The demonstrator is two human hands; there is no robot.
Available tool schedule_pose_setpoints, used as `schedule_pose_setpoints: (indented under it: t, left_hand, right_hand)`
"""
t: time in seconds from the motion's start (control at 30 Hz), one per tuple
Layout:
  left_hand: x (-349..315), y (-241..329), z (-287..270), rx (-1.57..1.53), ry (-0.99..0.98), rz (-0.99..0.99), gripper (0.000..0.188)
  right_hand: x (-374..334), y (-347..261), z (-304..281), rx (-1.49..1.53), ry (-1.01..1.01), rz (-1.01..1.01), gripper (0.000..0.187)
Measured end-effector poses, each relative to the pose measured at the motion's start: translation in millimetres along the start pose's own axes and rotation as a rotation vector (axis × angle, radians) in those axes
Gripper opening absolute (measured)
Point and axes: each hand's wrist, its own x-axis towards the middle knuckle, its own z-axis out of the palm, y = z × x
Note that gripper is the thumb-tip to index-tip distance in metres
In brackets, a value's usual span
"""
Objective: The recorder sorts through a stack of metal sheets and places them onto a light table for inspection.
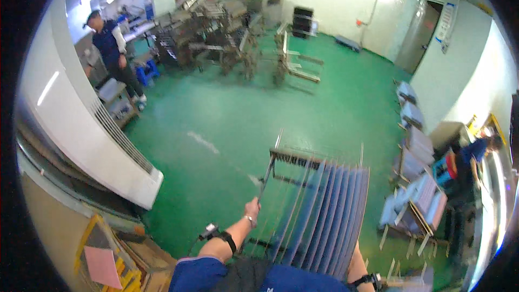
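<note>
In front of me stands a dark metal rack with slotted bars. Several thin blue-grey sheets stand on edge in it, side by side, filling its middle and right; the slots at its left hold few or none. My left hand is closed around the rack's dark side bar at the left. Along the right side of the sheets runs my right forearm; the sheets hide that hand and its fingers, so its grip cannot be told. Both forearms wear black straps with small devices.
A white air conditioner stands at left, cardboard below it. Along the right are racks of pale blue sheets and a bending person. Stacked metal racks fill the back, near a standing person. Green floor lies between.
</note>
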Motion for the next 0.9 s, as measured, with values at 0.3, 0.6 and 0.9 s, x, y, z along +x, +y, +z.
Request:
schedule_pose_setpoints:
  t: [0.3,0.6,0.9]
  left_hand:
    - [163.9,138.3,-40.6,0.000,0.160,0.012,0.044]
    - [403.5,133.8,-118.5,0.209,0.192,0.132,0.040]
    - [566.5,101.1,-281.1,-0.180,0.349,-0.283,0.036]
  right_hand:
    - [218.6,-94.3,222.5,-0.166,-0.253,0.060,0.045]
    - [336.7,-93.0,426.6,-0.172,-0.252,0.097,0.044]
    - [412.1,-34.8,635.5,-0.129,-0.215,0.191,0.042]
